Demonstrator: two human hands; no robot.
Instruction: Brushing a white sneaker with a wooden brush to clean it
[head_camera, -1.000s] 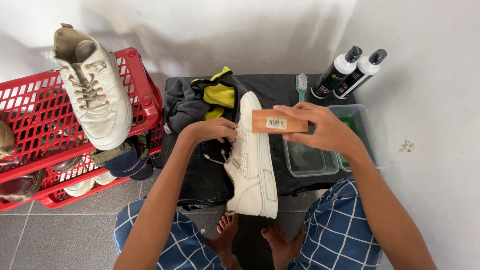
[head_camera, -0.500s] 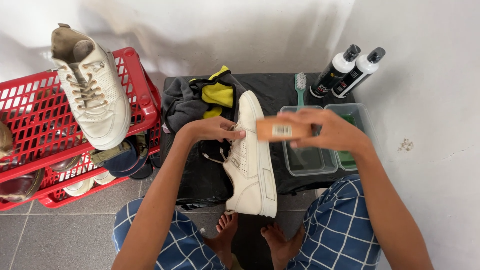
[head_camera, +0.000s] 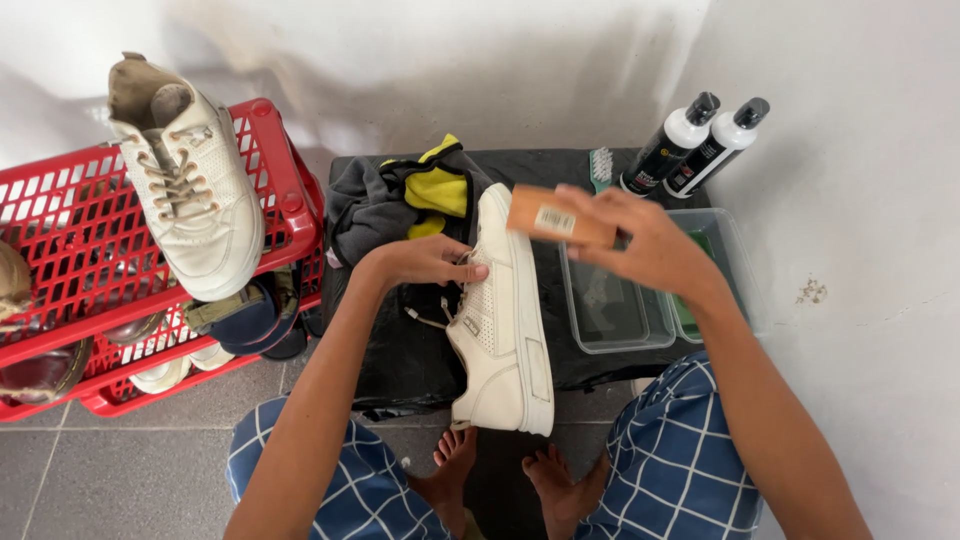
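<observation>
While the left hand pins a cream-white leather sneaker by its lace area at the centre of the frame, fingers curled onto the upper, the right hand holds a tan wooden block brush just above the shoe's heel end, fingers clamped around it. Half a second earlier the brush sat slightly lower and further right, over the clear plastic tub. The sneaker has not shifted on the black-covered table. A red plastic crate fills the left.
</observation>
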